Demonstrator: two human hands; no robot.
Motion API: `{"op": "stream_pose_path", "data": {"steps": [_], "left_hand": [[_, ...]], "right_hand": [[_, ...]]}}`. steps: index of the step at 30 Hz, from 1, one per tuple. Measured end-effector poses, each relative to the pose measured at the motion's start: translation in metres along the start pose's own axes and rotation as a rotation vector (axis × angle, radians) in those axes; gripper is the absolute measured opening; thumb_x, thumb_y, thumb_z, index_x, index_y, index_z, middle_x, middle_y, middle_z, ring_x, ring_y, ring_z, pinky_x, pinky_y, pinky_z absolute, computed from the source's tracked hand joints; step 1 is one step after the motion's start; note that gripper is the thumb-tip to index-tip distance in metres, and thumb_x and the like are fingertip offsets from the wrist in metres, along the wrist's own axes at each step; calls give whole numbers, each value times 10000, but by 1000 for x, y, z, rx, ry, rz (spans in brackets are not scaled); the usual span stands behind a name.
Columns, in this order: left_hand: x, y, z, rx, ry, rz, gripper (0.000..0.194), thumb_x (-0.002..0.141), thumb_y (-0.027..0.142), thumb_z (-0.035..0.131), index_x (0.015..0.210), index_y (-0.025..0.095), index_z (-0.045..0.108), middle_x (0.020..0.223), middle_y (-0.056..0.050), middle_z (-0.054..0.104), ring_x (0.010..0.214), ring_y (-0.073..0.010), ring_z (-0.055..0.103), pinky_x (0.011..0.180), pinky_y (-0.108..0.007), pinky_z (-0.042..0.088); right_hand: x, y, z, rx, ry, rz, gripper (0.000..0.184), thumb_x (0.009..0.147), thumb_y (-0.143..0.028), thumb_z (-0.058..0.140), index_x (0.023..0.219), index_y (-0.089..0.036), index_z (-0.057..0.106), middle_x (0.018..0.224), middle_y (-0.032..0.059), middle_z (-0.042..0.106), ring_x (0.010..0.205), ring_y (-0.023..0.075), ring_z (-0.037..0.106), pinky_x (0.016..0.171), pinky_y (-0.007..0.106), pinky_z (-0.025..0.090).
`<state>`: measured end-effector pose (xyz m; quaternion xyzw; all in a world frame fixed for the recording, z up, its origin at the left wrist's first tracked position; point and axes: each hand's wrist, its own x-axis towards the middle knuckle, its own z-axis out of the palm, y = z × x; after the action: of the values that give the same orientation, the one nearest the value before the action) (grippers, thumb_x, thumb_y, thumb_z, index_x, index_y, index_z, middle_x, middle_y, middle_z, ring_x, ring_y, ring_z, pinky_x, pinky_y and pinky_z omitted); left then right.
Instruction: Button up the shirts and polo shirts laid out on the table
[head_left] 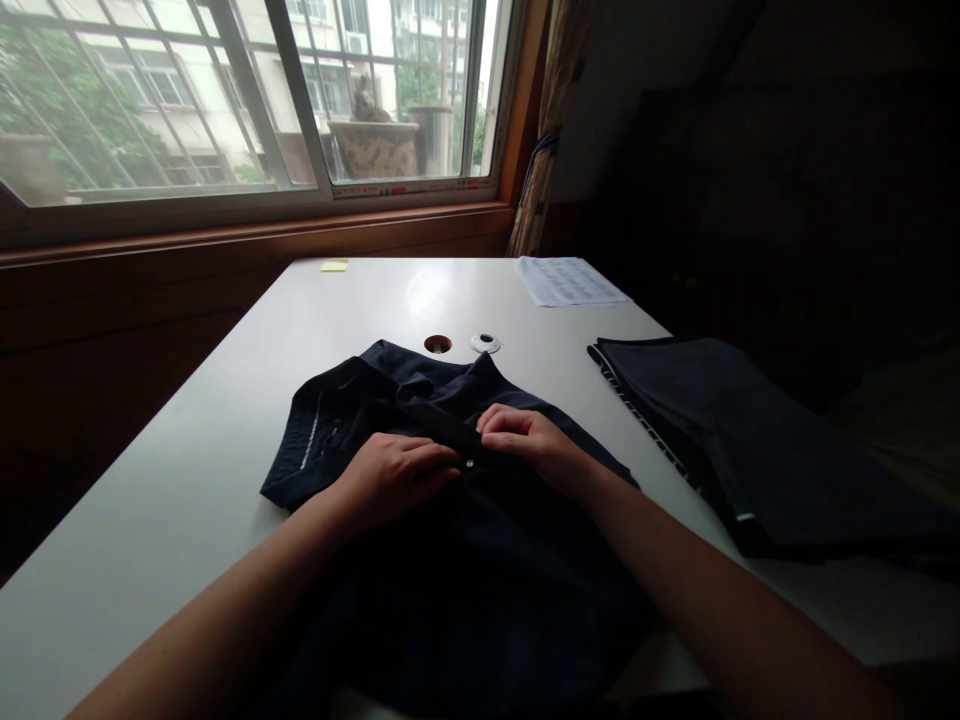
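Observation:
A dark navy shirt [450, 560] lies spread on the white table [172, 480], collar end pointing toward the window. My left hand [394, 475] rests on the shirt's front with fingers curled, pinching the placket beside a small white button [469, 463]. My right hand [525, 440] lies just right of the button, fingers bent and gripping the same strip of fabric. Both forearms reach in from the bottom edge.
A second dark folded garment [750, 440] with a striped edge lies at the table's right side. A printed sheet [566, 280] and a yellow sticky note [334, 266] sit at the far edge. A cable hole [437, 344] and its cap [485, 343] lie beyond the shirt.

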<state>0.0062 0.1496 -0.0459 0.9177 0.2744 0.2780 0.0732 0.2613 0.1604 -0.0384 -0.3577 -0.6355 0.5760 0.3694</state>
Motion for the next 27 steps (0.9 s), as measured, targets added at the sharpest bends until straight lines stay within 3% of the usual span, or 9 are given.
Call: {"op": "stream_pose_path", "data": {"steps": [17, 22, 27], "left_hand": [[1, -1, -2, -60, -85, -76, 293, 909, 466, 646, 1001, 190, 674, 920, -29, 730, 782, -161, 695, 660, -246, 499], [2, -2, -4, -138, -91, -53, 227, 928, 405, 632, 949, 183, 678, 870, -34, 657, 719, -132, 621, 613, -230, 465], [4, -1, -5, -235, -65, -34, 151, 949, 305, 614, 914, 173, 678, 857, -38, 632, 742, -127, 605, 644, -220, 470]], "right_hand": [[1, -3, 1, -214, -36, -75, 197, 861, -368, 702, 784, -187, 700, 954, 40, 632, 914, 193, 596, 852, 329, 457], [0, -3, 3, -262, -42, -118, 202, 862, -381, 700, 789, -193, 693, 954, 47, 633, 918, 205, 600, 869, 354, 466], [-3, -1, 6, -233, -38, -136, 159, 853, -354, 715, 931, -221, 678, 983, 36, 614, 888, 187, 590, 833, 338, 485]]}}
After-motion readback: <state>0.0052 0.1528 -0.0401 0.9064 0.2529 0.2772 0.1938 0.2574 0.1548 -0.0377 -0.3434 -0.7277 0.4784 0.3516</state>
